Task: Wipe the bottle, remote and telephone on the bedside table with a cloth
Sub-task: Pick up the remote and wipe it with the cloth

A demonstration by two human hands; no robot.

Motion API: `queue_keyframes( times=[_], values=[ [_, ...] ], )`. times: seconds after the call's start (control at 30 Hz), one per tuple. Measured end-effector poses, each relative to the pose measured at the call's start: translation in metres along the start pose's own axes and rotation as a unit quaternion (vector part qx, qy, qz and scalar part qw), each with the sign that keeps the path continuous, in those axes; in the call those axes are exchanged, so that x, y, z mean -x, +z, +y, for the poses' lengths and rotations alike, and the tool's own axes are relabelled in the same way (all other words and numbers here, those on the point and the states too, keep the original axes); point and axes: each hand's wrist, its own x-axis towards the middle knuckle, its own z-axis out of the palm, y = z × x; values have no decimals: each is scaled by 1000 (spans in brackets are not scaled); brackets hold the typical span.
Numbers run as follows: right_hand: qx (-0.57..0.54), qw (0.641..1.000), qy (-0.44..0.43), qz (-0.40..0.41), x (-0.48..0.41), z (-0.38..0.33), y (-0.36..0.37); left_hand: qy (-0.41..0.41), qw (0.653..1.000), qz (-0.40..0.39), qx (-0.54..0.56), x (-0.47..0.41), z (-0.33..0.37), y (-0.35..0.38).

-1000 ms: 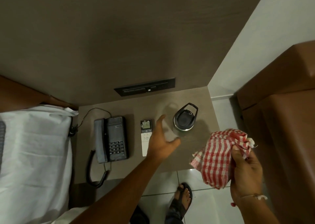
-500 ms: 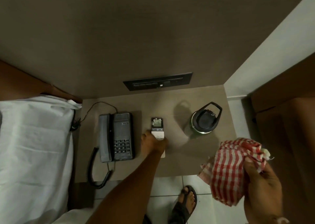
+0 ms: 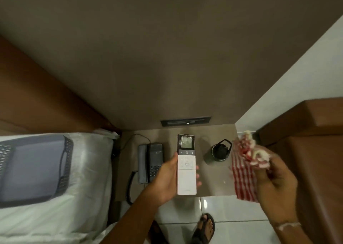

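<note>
Head view: the remote (image 3: 186, 164) is held up off the bedside table (image 3: 213, 180) by the left hand (image 3: 168, 180), screen end pointing toward 12 o'clock. The thumb is laid along its left edge and the fingertips (image 3: 198, 177) are seen wrapped round its right edge, so the remote is gripped from below. Its face is turned to the camera; the dark screen part is at the top and the white keypad part below.

At 3 o'clock from the remote, the red-and-white checked cloth (image 3: 244, 177) is bunched and clutched in the right hand (image 3: 274, 177), which is blurred; part of the cloth hangs down over the table's right edge. The cloth is kept apart from the remote.

The bottle (image 3: 220, 151) is left standing on the table between the remote and the cloth, its black lid with a loop handle seen from above. The telephone (image 3: 150, 163) is lying on the table at 9 o'clock from the remote, partly covered by the left hand, with its coiled cord (image 3: 129, 188) hanging over the front edge. A bed with a white pillow (image 3: 89, 169) is seen further toward 9 o'clock. A sandalled foot (image 3: 205, 228) is seen on the tiled floor at 6 o'clock.
</note>
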Motion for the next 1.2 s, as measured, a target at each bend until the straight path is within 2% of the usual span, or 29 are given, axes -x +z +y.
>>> queue_keyframes(
  times=[0.1,0.17,0.23,0.33,0.4,0.63,0.67,0.73,0.8,0.83,0.9,1.07,1.17,1.2],
  values=[
    [96,975,-180,-90,-4,-56,18,13,999,-45,-4,53,14,30],
    [199,919,-307,-148,-13,-87,36,18,998,-49,-27,81,19,45],
    [283,843,-415,-195,-20,-113,57,32,998,-47,-40,103,21,56],
    [350,745,-502,-264,-20,-136,77,52,997,-51,-28,129,23,63],
    [357,724,-525,-270,-20,-141,76,63,997,-49,-6,139,27,62],
    [383,728,-495,-279,-26,-156,38,90,995,-38,28,160,42,60],
    [378,742,-477,-281,-28,-157,30,95,994,-44,37,161,44,59],
    [342,804,-413,-256,-33,-164,18,100,992,-53,49,164,48,58],
    [292,859,-374,-193,-37,-175,17,100,992,-57,48,163,49,58],
    [270,871,-373,-169,-37,-182,23,99,992,-58,44,162,49,59],
    [253,868,-393,-168,-34,-198,45,93,994,-57,32,161,49,67],
    [333,811,-398,-270,-1,-202,88,118,992,-32,39,158,56,78],
    [312,813,-357,-339,14,-195,91,109,991,-34,73,158,62,71],
    [319,802,-359,-355,22,-193,88,103,991,-41,78,159,63,68]
  ],
)
